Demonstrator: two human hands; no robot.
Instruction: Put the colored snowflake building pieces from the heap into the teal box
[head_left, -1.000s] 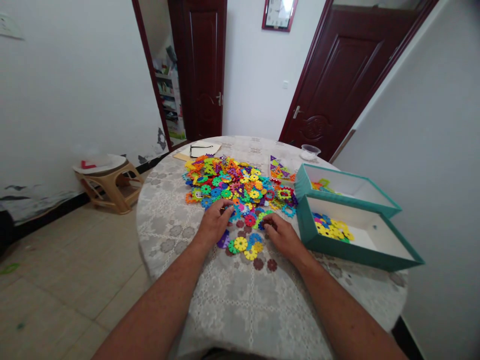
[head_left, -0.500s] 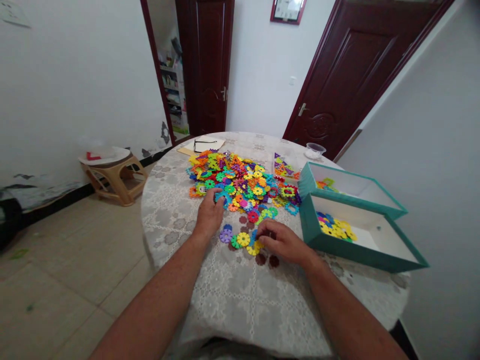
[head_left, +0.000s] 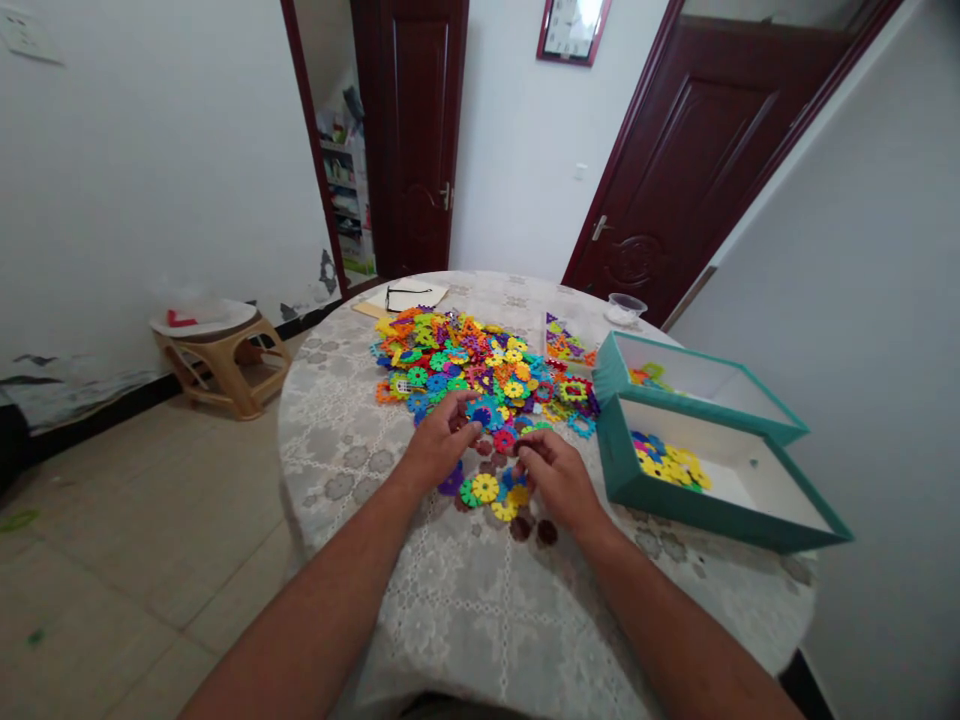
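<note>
My left hand (head_left: 444,438) is closed in a pinch, a blue notched disc (head_left: 484,415) at its thumb and fingertips. A dark brown notched disc (head_left: 521,448) is pinched in my right hand (head_left: 556,475), partly covered by the fingers. Between and below my hands lies a loose row of flower-shaped discs: a purple one (head_left: 451,482), a yellow one (head_left: 485,488), green, blue and more yellow ones. Two dark brown discs (head_left: 547,532) lie nearest me. Beyond my hands spreads a large heap of colourful plastic connecting pieces (head_left: 465,350).
Two teal-edged boxes (head_left: 720,515) stand at the right, the nearer holding yellow and blue discs (head_left: 671,462). A clear tray of pieces (head_left: 566,340), a clear bowl (head_left: 626,308) and glasses (head_left: 409,292) on paper sit farther back. A plastic stool (head_left: 225,365) stands left of the round table.
My left hand has come right and towards me from the heap, now with a blue disc. My right hand has lifted slightly away from the row, with a brown disc.
</note>
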